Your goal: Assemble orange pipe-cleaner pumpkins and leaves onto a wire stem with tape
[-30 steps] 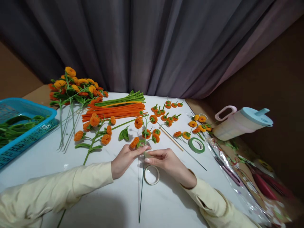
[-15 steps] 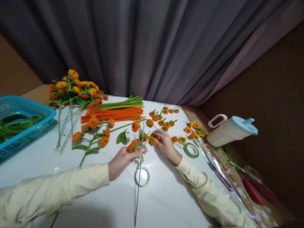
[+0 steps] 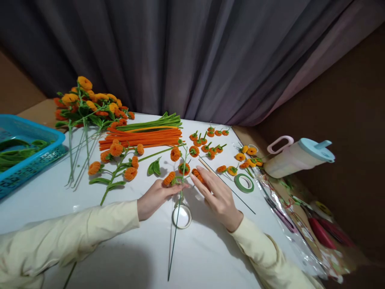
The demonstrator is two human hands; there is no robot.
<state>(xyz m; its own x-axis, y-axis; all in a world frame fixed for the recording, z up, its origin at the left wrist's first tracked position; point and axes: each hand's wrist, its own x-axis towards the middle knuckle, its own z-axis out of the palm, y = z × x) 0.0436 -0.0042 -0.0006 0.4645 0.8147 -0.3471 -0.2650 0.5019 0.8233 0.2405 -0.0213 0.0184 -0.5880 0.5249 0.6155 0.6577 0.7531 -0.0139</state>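
Observation:
Pinched around a thin green stem [image 3: 175, 241] is my left hand [image 3: 158, 197]; the stem carries several orange pumpkins [image 3: 184, 169] on short side branches. My right hand [image 3: 217, 196] is beside the stem, its fingers extended and apart at the rightmost orange pumpkin [image 3: 199, 176], which its fingers partly cover. A roll of whitish tape [image 3: 181, 217] lies on the table below the stem. To the left rests a finished-looking branch [image 3: 116, 172] with orange pumpkins and green leaves. A dark thin wire [image 3: 240, 198] lies to the right of my right hand.
Orange and green fuzzy sticks [image 3: 141, 137] lie behind my hands, near a bunch of pumpkin stems [image 3: 96, 105]. A blue basket [image 3: 36, 162] is at left. At right are small pumpkins [image 3: 240, 157], green tape [image 3: 238, 184], a cup [image 3: 288, 159] and pink-handled scissors [image 3: 285, 220].
The view has shifted slightly. My right hand has moved right and toward me, its fingers now more spread at the pumpkin. My left hand still holds the stem.

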